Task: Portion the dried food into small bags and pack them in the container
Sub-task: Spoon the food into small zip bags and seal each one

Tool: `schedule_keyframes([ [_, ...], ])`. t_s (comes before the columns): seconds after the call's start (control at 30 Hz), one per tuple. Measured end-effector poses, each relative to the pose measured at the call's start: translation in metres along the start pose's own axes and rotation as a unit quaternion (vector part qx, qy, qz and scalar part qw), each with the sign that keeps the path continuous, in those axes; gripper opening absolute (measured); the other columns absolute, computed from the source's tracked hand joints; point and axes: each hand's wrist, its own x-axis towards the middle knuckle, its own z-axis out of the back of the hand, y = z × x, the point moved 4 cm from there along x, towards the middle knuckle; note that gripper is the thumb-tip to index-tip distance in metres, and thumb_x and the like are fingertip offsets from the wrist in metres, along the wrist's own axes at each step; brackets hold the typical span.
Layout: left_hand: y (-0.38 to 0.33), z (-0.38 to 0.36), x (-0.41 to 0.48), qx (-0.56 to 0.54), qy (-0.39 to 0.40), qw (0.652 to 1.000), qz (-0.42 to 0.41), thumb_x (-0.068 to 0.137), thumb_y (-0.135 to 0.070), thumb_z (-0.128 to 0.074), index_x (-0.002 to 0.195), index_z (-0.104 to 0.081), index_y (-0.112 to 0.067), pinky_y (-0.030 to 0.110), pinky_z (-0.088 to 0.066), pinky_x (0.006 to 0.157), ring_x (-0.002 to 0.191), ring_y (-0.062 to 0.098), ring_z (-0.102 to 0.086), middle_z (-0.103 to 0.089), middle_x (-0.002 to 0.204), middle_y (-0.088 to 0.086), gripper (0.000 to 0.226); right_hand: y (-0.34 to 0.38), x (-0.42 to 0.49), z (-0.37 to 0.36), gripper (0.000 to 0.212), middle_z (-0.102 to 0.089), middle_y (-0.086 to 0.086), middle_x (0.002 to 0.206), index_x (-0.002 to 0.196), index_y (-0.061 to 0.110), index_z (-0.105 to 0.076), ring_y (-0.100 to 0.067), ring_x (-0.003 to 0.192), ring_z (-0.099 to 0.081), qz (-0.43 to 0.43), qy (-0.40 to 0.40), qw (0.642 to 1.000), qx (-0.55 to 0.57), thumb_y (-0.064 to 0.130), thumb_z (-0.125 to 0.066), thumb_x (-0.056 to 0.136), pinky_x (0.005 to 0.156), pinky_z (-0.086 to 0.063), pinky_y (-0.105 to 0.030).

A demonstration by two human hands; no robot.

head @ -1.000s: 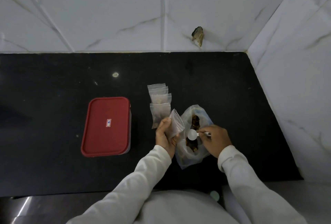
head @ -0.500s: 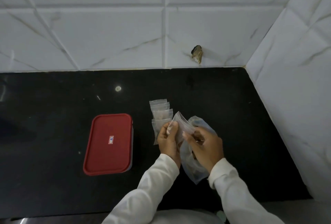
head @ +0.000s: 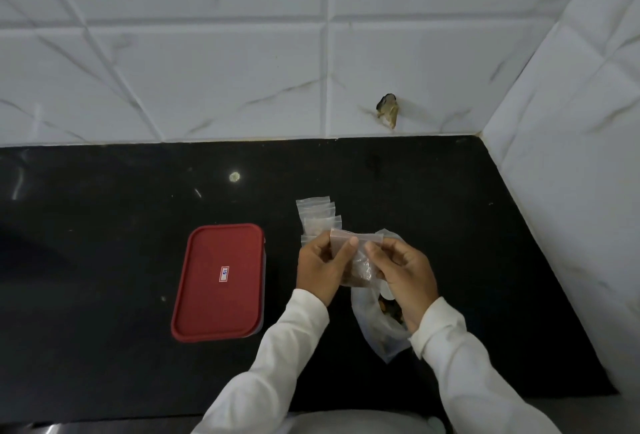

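Just right of the red-lidded container on the bench, left hand and right hand hold the small zip bag in a pinching grip at its top strip, which likely seals best pressed end to end, food kept low.

From the head camera I saw the left hand and the right hand pinching the top strip of one small clear bag held over the black counter, with brownish food in the bag's bottom. Just behind the left hand lay a short overlapping row of small bags, and a larger clear bag with dark food lay under the right hand, nearer the counter's right edge. The container, its red lid on, sat apart to their left.
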Motion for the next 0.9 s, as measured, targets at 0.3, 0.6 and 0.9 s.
schedule_keyframes([
  [0.3,-0.005,-0.004,-0.008,-0.011,-0.046,0.999,0.012,0.089,-0.018,-0.071,0.087,-0.072,-0.011,0.022,-0.058,0.07,0.078,0.009,-0.071,-0.074,0.08,-0.001,0.007,-0.001,0.004,-0.007,0.04,-0.07,0.012,0.095,0.096,0.034,-0.068,-0.009,0.094,-0.068,-0.006,-0.002,0.999,-0.038,0.065,-0.065,0.072,0.088,-0.054,-0.038],
  [0.6,-0.009,-0.007,-0.012,-0.015,-0.076,0.996,0.033,0.089,-0.016,-0.071,0.082,-0.07,-0.019,0.018,-0.053,0.066,0.074,-0.002,-0.068,-0.072,0.074,-0.013,0.007,0.002,0.002,-0.018,0.012,-0.071,-0.001,0.081,0.078,0.022,-0.07,-0.02,0.081,-0.066,-0.009,-0.039,0.996,0.078,0.031,-0.069,0.085,0.085,-0.053,-0.053],
  [0.9,0.003,-0.003,-0.014,-0.073,-0.088,0.984,0.137,0.088,-0.015,-0.072,0.084,-0.075,-0.017,0.04,-0.057,0.081,0.093,0.021,-0.07,-0.075,0.088,0.002,0.005,-0.007,0.001,-0.024,0.011,-0.07,-0.004,0.089,0.089,0.017,-0.07,-0.034,0.091,-0.067,-0.013,-0.036,0.997,0.064,0.028,-0.069,0.086,0.085,-0.052,-0.045],
])
